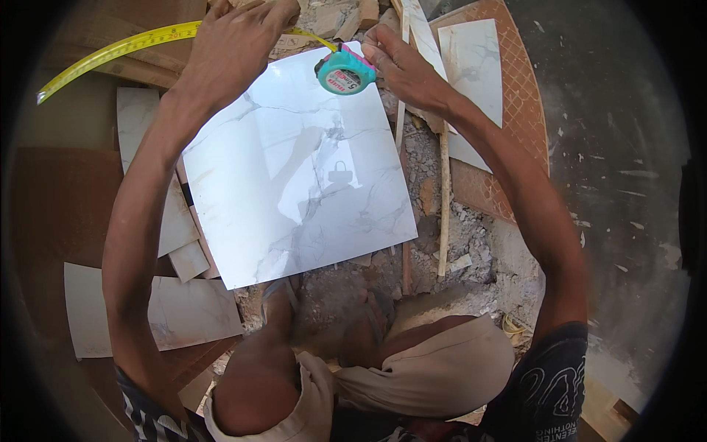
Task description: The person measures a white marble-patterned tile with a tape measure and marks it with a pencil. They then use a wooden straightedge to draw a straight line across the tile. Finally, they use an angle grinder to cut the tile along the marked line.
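My right hand (pixel 401 66) grips the side of a tape measure (pixel 345 72) with a teal and pink case, over the far right corner of a white marbled tile (pixel 294 228). The yellow blade (pixel 121 50) runs from the case to my left hand (pixel 239 48), whose fingers are closed around it above the tile's far edge. Beyond that hand the blade sticks out leftward in a bowed line, its end free in the air. Glossy and square-edged, the tile lies slightly turned in front of my knees, reflecting my arm and the light. My left fingertips are partly cut off by the upper rim.
Cut tile pieces (pixel 166 313) lie on the left. Thin wooden strips (pixel 444 202) and rubble (pixel 471 236) flank the tile on the right. Farther right, a marbled offcut (pixel 475 70) rests on patterned brown tiles (pixel 524 96), beside a dark floor (pixel 618 169).
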The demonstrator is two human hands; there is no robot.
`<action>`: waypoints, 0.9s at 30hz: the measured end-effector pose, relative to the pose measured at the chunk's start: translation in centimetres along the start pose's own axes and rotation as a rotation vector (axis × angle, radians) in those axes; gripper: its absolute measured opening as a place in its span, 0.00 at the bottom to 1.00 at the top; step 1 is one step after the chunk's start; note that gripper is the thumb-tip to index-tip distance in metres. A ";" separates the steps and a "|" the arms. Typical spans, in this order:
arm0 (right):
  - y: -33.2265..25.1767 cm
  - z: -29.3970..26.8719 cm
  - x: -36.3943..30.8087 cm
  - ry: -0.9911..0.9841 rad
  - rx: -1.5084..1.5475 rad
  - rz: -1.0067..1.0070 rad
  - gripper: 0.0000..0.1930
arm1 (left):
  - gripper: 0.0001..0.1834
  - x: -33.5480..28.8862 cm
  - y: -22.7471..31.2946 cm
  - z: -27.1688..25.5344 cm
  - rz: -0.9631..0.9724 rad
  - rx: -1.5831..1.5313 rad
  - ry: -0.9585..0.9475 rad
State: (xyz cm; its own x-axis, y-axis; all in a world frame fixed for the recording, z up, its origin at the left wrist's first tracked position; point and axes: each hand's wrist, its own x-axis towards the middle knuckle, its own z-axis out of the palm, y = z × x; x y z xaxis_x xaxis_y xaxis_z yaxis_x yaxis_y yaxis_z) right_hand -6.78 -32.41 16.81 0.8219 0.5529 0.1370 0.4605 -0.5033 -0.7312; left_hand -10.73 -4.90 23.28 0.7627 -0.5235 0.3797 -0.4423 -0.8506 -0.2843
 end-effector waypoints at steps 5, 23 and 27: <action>-3.0 1.6 -8.4 0.112 0.515 0.200 0.11 | 0.19 1.4 7.3 -8.0 0.106 0.143 -0.066; -5.3 16.1 -31.7 0.579 1.065 0.718 0.12 | 0.09 -5.8 20.6 -8.7 0.572 -0.256 -0.841; -5.1 13.8 -36.3 0.666 0.873 0.861 0.09 | 0.09 -5.0 20.7 -6.5 0.700 -0.537 -0.619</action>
State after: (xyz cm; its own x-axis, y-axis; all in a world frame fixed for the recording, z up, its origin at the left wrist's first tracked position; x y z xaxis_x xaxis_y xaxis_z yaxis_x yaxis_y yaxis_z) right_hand -43.58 -40.69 6.37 0.8531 -0.2552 -0.4551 -0.4179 0.1882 -0.8888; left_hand -26.72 -20.21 21.21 0.2995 -0.9146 -0.2715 -0.9074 -0.3610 0.2152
